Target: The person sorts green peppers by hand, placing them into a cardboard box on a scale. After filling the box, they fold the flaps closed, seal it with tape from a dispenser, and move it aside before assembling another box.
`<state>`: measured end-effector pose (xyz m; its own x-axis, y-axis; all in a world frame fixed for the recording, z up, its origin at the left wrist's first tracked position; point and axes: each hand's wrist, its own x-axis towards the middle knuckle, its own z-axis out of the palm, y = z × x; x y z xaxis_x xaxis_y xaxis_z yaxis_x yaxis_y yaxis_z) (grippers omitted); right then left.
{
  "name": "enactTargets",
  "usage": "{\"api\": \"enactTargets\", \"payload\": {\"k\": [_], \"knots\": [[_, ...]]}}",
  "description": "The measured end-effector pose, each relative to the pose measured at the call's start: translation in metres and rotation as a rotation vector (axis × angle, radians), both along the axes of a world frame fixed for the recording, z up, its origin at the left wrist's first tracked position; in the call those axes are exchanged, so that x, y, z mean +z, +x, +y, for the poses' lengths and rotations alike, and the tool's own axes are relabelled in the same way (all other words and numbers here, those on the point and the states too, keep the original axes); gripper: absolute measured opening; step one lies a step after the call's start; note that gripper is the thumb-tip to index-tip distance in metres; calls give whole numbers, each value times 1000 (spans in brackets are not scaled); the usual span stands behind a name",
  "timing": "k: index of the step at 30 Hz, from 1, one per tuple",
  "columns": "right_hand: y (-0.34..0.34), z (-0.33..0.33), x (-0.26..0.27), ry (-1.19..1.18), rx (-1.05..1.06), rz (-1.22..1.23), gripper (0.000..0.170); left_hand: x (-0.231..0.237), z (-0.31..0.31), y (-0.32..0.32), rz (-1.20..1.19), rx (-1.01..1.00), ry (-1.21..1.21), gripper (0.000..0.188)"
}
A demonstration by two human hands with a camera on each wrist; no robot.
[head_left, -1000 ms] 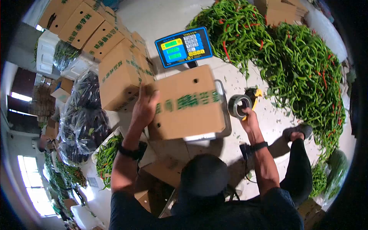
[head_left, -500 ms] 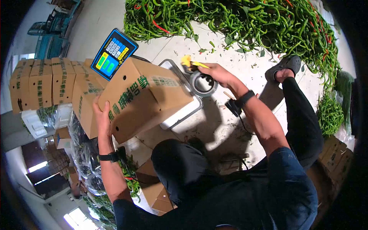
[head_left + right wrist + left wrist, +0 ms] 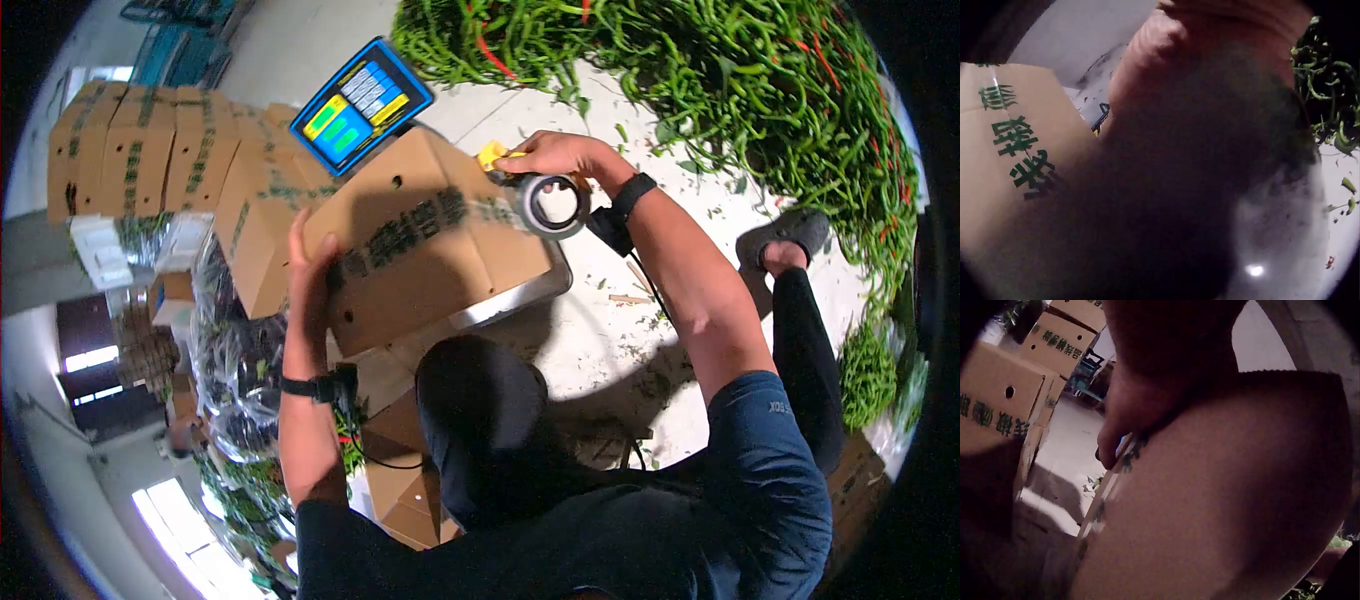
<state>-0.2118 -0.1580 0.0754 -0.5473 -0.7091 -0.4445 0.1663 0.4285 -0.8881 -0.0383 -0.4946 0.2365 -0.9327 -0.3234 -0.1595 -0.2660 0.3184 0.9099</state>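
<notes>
A closed cardboard box (image 3: 420,265) with green printing sits on the scale's platform (image 3: 520,303). My left hand (image 3: 312,265) rests against its left end, fingers extended along the side and thumb on the printed face. In the left wrist view, that hand (image 3: 1147,400) lies at an edge of the box (image 3: 1197,506). My right hand (image 3: 555,155) grips a yellow tape dispenser (image 3: 493,157) at the right end of the box. Its large tape roll (image 3: 530,215) hangs below the fingers, beside the box's edge. In the right wrist view, a dark blur hides most of the dispenser.
The scale's lit display (image 3: 362,105) stands behind the box. Stacked cartons (image 3: 140,150) and bagged produce (image 3: 235,360) are at the left. A large heap of green peppers (image 3: 760,100) covers the floor at the back right. An open carton (image 3: 400,480) lies near my knee.
My right hand has brought the tape dispenser from over the floor to the box's right end. The box now stands at a slant in the head view, which has swung round.
</notes>
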Motion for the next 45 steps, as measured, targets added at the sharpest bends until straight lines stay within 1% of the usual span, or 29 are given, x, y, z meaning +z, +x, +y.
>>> {"api": "enactTargets", "payload": {"k": [3, 5, 6, 7, 9, 10, 12, 13, 14, 16, 17, 18, 20, 22, 23, 25, 27, 28, 29, 31, 32, 36, 37, 38, 39, 40, 41, 43, 45], "knots": [[15, 5, -9, 57, -9, 198, 77, -13, -17, -1, -27, -4, 6, 66], [43, 21, -1, 29, 22, 171, 71, -14, -15, 0, -19, -16, 6, 65], [62, 30, -15, 18, -1, 141, 59, -10, -9, -1, -3, -34, 28, 63], [90, 42, -19, -54, 22, 131, 59, -8, -3, 0, 9, -60, 51, 62], [152, 64, -2, 51, 66, -51, 65, -11, -4, -3, 1, -69, 108, 58], [186, 70, -6, 32, -18, 112, 68, -10, 0, -4, 13, -32, 77, 58], [237, 57, 16, 86, -332, 4, 70, -8, 11, 3, 26, -13, 52, 58], [263, 39, -15, 3, -536, 163, 69, -5, 15, 6, 11, 30, -59, 59], [270, 27, -24, -21, -650, 189, 69, -2, 19, 12, -5, 72, -176, 60], [262, 18, -16, -52, -778, 110, 75, -5, 28, 30, -11, 125, -148, 60], [240, 21, -15, 12, -746, 138, 72, -7, 29, 39, -17, 206, -111, 61], [211, 23, -33, -85, -766, 239, 64, -6, 26, 46, -19, 199, -120, 61], [139, 38, -30, -81, -508, 181, 65, -4, 15, 63, -210, 111, -278, 57], [91, 36, -43, -146, -423, 90, 67, -9, 25, 71, -209, 79, -160, 59], [90, 38, -38, -167, -406, 107, 67, -10, 31, 72, -203, 42, -40, 61], [122, 45, -32, 14, -173, 166, 64, -4, 38, 73, -270, 39, 64, 56], [203, 51, -10, -39, -103, 117, 75, 0, 46, 74, -291, -24, 154, 56], [243, 47, -21, -17, -87, 156, 77, -4, 42, 74, -303, 7, 122, 57], [287, 37, -45, -87, -207, 259, 72, -2, 46, 73, -303, -1, 117, 57], [333, 21, -30, -155, -365, 54, 67, 3, 56, 78, -314, -24, 108, 60], [348, 7, -27, -144, -529, 89, 66, 6, 61, 82, -394, -23, 139, 62], [338, -13, -29, -5, -1035, 258, 61, 8, 119, 122, -220, -96, 399, 61], [304, 11, -10, -4, -967, 51, 55, 2, 122, 127, -315, -59, 467, 63], [265, 32, -29, 41, -780, 139, 65, -2, 123, 136, -417, -15, 539, 64], [226, 49, -52, -111, -636, 74, 64, -6, 124, 138, -422, -1, 550, 64], [205, 59, -36, -209, -640, 119, 66, -9, 128, 126, -452, -21, 622, 65], [197, 62, -32, -84, -583, 140, 66, -8, 134, 117, -478, -53, 692, 65], [231, 61, -28, 72, -329, 5, 66, -6, 141, 111, -452, -57, 692, 63], [308, 37, -17, 5, -342, 271, 67, -18, 136, 113, -491, -20, 874, 60]]}}
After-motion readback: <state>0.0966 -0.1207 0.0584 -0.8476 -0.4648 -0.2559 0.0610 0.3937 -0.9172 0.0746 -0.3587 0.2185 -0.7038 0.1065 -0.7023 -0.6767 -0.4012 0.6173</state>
